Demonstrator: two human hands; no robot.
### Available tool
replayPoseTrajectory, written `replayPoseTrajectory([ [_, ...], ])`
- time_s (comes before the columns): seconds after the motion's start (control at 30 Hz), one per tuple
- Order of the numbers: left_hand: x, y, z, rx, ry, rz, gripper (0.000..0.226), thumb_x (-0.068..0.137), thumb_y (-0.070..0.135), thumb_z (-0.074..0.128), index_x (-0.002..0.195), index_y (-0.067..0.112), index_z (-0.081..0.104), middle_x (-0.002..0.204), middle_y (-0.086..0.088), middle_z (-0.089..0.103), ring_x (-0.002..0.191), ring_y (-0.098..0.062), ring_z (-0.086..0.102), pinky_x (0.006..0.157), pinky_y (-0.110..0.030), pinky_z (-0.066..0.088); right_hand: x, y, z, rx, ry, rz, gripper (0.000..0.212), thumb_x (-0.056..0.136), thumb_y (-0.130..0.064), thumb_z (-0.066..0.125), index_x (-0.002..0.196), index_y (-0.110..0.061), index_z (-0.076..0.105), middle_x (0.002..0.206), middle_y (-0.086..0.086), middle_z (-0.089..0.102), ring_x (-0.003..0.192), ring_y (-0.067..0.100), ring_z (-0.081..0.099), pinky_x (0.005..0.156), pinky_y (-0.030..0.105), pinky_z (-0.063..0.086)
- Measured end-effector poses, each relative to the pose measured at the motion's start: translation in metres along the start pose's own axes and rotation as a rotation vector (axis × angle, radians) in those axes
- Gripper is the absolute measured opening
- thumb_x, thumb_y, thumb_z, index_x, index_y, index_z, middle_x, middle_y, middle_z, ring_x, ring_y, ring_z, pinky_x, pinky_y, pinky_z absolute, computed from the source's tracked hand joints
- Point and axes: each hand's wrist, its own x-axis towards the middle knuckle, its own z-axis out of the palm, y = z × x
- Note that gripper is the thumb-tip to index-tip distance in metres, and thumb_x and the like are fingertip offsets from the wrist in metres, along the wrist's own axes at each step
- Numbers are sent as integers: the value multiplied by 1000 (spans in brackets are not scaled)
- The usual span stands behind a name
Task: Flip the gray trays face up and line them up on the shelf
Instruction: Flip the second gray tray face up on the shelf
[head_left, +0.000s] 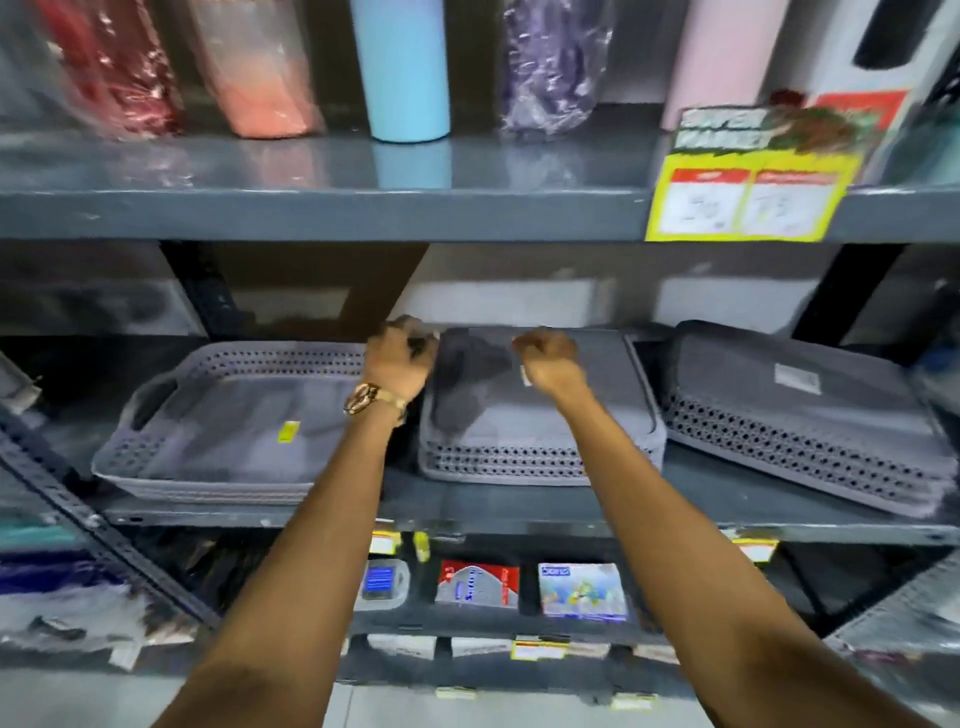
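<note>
Left tray stack (223, 421) sits face up; both hands, left hand (402, 358) and right hand (548, 358), grip the inverted middle stack (540, 415); right stack (789, 410) remains inverted.

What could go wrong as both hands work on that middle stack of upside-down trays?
1. The left hand and right hand reach over the middle tray stack; flipping it under the low upper shelf may jam it.
2. The right tray stack lies tilted, overhanging the shelf edge; a bump could drop it.
3. The face-up tray stack sits close by, so the flip may knock it.
</note>
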Motion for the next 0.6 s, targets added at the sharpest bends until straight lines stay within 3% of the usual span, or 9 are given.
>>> replayPoseTrajectory([
  [0.1,-4,23,39,109,-148,-35,39,93,36,56,114,5,65,118,-21,67,109,-40,62,91,-41,49,18,49,-44,-176,59,53,27,92,-34,54,94,-8,61,119,22,64,115,37,58,98,41,46],
  [0.2,-4,24,68,106,-221,-247,48,91,44,56,116,4,64,119,-23,66,111,-41,61,92,-43,51,53,108,-66,-325,55,173,59,83,-54,46,112,-6,65,126,19,61,119,36,55,100,42,47],
  [0.27,-3,15,74,65,-276,-338,49,93,45,52,119,5,63,126,-21,62,118,-40,57,98,-43,48,76,133,-62,-353,-19,181,54,87,-51,44,105,-6,67,121,19,64,114,35,58,97,39,47],
  [0.33,-2,14,79,-21,-299,-440,53,95,45,49,130,4,53,138,-19,53,128,-37,49,108,-42,40,57,122,-70,-331,-45,186,40,89,-47,50,91,-12,69,101,16,67,95,27,62,90,34,50],
  [0.4,-5,15,79,-111,-267,-560,61,94,46,50,134,1,48,140,-22,50,130,-38,47,109,-42,39,45,117,-71,-227,-54,212,28,86,-47,56,83,-19,59,89,8,59,83,19,54,85,29,48],
  [0.47,-9,15,79,-139,-243,-626,77,87,59,49,137,0,46,142,-24,48,131,-39,46,110,-42,38,32,112,-73,-109,-111,236,30,86,-46,59,80,-17,57,86,7,60,79,20,55,93,33,49],
  [0.53,-10,6,84,-154,-204,-622,109,63,84,38,135,2,48,139,-25,52,127,-42,50,107,-47,41,25,109,-76,9,-107,261,42,84,-47,63,101,-8,63,99,10,65,94,25,62,103,38,46],
  [0.6,-14,2,87,-164,-156,-635,115,60,88,35,137,2,43,138,-28,50,124,-47,50,104,-54,42,21,107,-80,155,-31,244,66,77,-53,68,121,-6,57,114,4,62,112,27,58,104,38,45],
])
